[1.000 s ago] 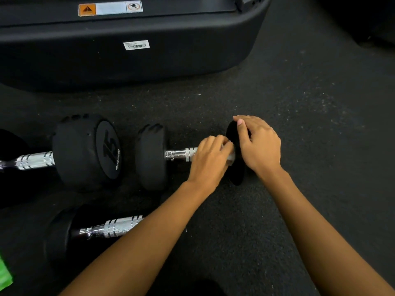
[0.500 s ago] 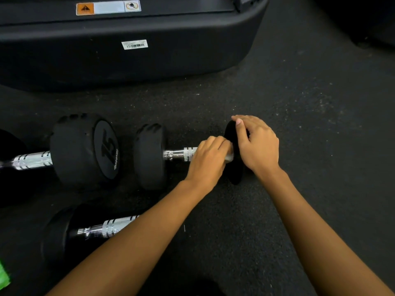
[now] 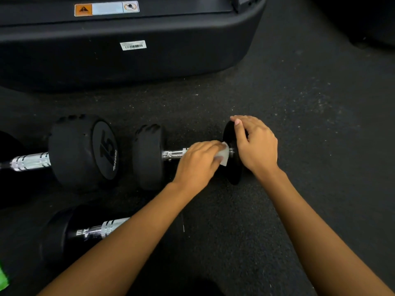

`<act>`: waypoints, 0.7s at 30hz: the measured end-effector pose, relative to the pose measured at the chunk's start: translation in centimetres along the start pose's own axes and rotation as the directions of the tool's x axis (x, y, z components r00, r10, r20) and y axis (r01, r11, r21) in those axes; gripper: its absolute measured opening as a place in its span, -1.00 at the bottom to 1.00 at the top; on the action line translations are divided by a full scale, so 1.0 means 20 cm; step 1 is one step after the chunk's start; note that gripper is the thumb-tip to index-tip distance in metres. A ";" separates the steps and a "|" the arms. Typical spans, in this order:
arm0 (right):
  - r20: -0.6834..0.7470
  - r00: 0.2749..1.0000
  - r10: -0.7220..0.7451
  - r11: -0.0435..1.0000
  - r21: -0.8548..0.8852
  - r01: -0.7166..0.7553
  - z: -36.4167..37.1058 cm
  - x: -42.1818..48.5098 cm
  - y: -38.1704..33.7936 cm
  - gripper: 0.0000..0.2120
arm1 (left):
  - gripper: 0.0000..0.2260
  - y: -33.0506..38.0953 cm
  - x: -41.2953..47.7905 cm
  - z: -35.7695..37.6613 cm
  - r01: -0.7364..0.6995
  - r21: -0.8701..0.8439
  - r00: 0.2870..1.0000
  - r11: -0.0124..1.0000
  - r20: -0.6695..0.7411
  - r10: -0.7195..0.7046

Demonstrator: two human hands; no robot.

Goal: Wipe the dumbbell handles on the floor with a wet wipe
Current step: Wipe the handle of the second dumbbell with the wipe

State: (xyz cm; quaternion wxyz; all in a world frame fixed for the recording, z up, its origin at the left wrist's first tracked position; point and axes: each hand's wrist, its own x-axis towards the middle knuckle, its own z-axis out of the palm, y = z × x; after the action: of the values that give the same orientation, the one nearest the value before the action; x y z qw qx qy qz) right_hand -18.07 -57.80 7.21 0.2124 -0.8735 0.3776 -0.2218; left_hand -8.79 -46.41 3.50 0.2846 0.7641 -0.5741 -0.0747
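Note:
A small black dumbbell lies on the dark floor in the middle, its chrome handle running left to right. My left hand is wrapped over the right part of that handle, shut on a white wet wipe whose edge sticks out by the right weight. My right hand grips the top of the dumbbell's right weight head. A bigger dumbbell marked 15 lies to the left. A third dumbbell's chrome handle shows at lower left, partly under my left forearm.
A large black machine base with a barcode sticker and a warning label fills the back. Something bright green pokes in at the bottom left edge. Dark speckled rubber floor stretches to the right.
My left hand has shifted slightly along the handle, and the white wipe now shows at its fingertips beside the right weight. My right hand keeps its hold on the weight.

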 end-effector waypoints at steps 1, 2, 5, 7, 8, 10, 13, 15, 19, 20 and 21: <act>-0.001 1.000 0.000 1.000 -0.003 0.000 0.00 0.00 0.00 -0.68 | -0.73 -0.01 0.01 -0.02 0.016 0.009 0.999 1.000 0.031 -0.016; -0.001 1.000 0.000 1.000 -0.003 0.000 0.00 0.00 0.00 -0.67 | -0.74 -0.02 0.03 -0.04 0.043 0.034 0.996 0.999 0.074 -0.045; 0.000 1.000 -0.002 1.000 -0.002 0.002 0.00 0.00 0.00 -0.66 | -0.68 -0.03 0.14 -0.06 0.239 0.142 0.925 0.961 0.268 -0.270; 0.003 1.000 0.003 1.000 -0.003 -0.003 0.00 0.00 0.00 -0.66 | -0.62 -0.01 0.22 -0.06 0.305 0.235 0.842 0.923 0.387 -0.376; 0.004 1.000 0.005 1.000 -0.002 -0.005 0.00 0.01 0.00 -0.66 | -0.61 0.01 0.26 -0.05 0.286 0.271 0.824 0.919 0.420 -0.380; 0.007 1.000 0.006 1.000 -0.002 -0.006 -0.01 0.01 0.00 -0.68 | -0.62 0.05 0.28 -0.04 0.254 0.248 0.817 0.935 0.463 -0.345; 0.009 1.000 0.008 1.000 -0.006 -0.008 -0.01 0.01 0.00 -0.68 | -0.64 0.04 0.24 -0.08 0.277 0.098 0.803 0.956 0.522 -0.286; 0.009 1.000 0.008 1.000 -0.007 -0.008 -0.01 0.00 0.00 -0.67 | -0.63 -0.02 0.23 -0.12 0.288 0.107 0.787 0.952 0.539 -0.299; 0.011 1.000 0.005 1.000 -0.003 -0.005 -0.01 0.00 -0.01 -0.68 | -0.64 -0.05 0.26 -0.16 0.333 0.200 0.713 0.921 0.586 -0.385; 0.013 1.000 0.005 1.000 -0.003 -0.005 -0.01 0.00 -0.01 -0.69 | -0.65 -0.03 0.27 -0.15 0.330 0.204 0.712 0.922 0.587 -0.385; 0.015 1.000 0.006 1.000 -0.003 -0.006 -0.01 0.00 -0.01 -0.70 | -0.65 -0.01 0.27 -0.13 0.325 0.195 0.719 0.925 0.585 -0.376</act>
State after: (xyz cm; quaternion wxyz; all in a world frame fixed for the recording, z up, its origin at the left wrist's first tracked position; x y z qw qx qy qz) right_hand -18.08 -57.77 7.52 0.2147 -0.8743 0.3792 -0.2140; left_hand -5.66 -50.44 6.74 0.0338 0.8033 -0.4822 -0.3479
